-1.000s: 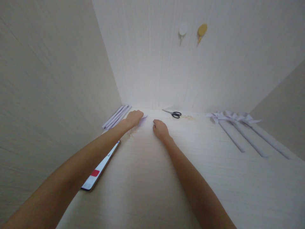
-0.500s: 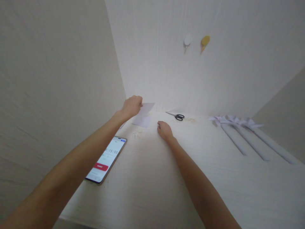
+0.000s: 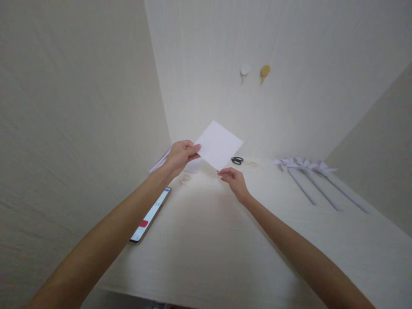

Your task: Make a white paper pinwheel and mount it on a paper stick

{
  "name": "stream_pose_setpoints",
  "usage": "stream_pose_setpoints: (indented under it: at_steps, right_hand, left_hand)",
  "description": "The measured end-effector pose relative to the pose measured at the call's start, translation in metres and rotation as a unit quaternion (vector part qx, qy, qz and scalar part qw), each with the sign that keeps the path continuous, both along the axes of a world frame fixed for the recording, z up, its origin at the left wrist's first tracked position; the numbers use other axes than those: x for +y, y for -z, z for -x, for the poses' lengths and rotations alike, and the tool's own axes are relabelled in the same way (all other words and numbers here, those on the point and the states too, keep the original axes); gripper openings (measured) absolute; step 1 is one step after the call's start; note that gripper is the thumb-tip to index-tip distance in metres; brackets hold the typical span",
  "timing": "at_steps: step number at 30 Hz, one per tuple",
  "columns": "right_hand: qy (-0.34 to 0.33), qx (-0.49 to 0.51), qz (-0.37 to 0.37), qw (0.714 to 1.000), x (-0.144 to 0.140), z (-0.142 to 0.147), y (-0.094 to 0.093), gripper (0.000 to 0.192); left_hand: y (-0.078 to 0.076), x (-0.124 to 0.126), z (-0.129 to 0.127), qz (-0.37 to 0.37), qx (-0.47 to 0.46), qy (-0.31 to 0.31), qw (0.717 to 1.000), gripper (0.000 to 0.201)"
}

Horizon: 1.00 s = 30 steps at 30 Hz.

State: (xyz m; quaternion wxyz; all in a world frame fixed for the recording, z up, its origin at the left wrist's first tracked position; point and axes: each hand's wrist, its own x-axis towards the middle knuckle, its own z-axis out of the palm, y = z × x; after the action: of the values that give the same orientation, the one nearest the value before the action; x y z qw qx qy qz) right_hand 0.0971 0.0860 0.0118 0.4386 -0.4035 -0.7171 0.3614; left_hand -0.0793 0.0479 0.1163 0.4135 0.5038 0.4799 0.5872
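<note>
Two hands held one white paper square (image 3: pixel 218 145) above the counter (image 3: pixel 225 240) in the head view, the only view here. Left hand (image 3: pixel 180 155) had its grip closed on the sheet's left corner, thumb over fingers; right hand (image 3: pixel 233 178) pinched the bottom corner w/ fingertips. Sheet hung tilted, diamond-wise, clear of the counter.

Relative to the sheet: scissors (image 3: pixel 237 160) just behind its right edge, a pale stack of paper (image 3: pixel 193 166) under its left corner, phone (image 3: pixel 149 214) lower left, three paper pinwheels (image 3: pixel 309 171) well to the right, two wall hooks (image 3: pixel 255 71) above.

Risk, as I judge it: corner-only pinches are light, so a tug could bend or tear the sheet, or let it slip.

Vs 0.5 s ago: sheet was low, near the counter, in the left hand only; right hand lay on the counter.
</note>
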Motion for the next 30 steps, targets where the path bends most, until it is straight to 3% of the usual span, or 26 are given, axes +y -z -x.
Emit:
stream_pose_setpoints:
  at_steps: [4,6,8,13,16,19,25,30]
  right_hand:
    - [-0.011,0.061,0.025,0.998,-0.036,-0.044,-0.006,0.013]
    - [0.000,0.156,0.039,0.987,-0.052,-0.063,-0.006,0.019]
    - [0.017,0.181,0.027,0.983,-0.064,-0.077,-0.002,0.029]
    - [0.010,0.144,0.002,0.990,-0.082,-0.092,0.016,0.052]
    - [0.010,0.050,-0.023,0.998,-0.086,-0.091,0.024,0.039]
    - [0.023,-0.048,-0.051,0.997,-0.089,-0.088,0.025,0.023]
    - [-0.028,-0.089,-0.050,0.994,-0.094,-0.089,0.020,0.025]
    - [-0.080,-0.101,-0.055,0.990,-0.097,-0.092,0.017,0.030]
  left_hand:
    - [0.021,-0.007,-0.027,0.083,-0.041,0.038,0.995,0.021]
    - [0.035,-0.011,-0.040,0.115,-0.082,0.058,0.988,0.021]
    - [0.051,-0.015,-0.051,0.148,-0.137,0.080,0.976,0.022]
    - [0.095,-0.024,-0.071,0.209,-0.208,0.100,0.950,0.022]
    - [0.112,-0.030,-0.076,0.221,-0.232,0.099,0.942,0.023]
    - [0.117,-0.034,-0.075,0.198,-0.249,0.101,0.943,0.027]
    - [0.112,-0.034,-0.066,0.208,-0.242,0.144,0.937,0.013]
    - [0.121,-0.036,-0.069,0.192,-0.126,0.080,0.970,0.018]
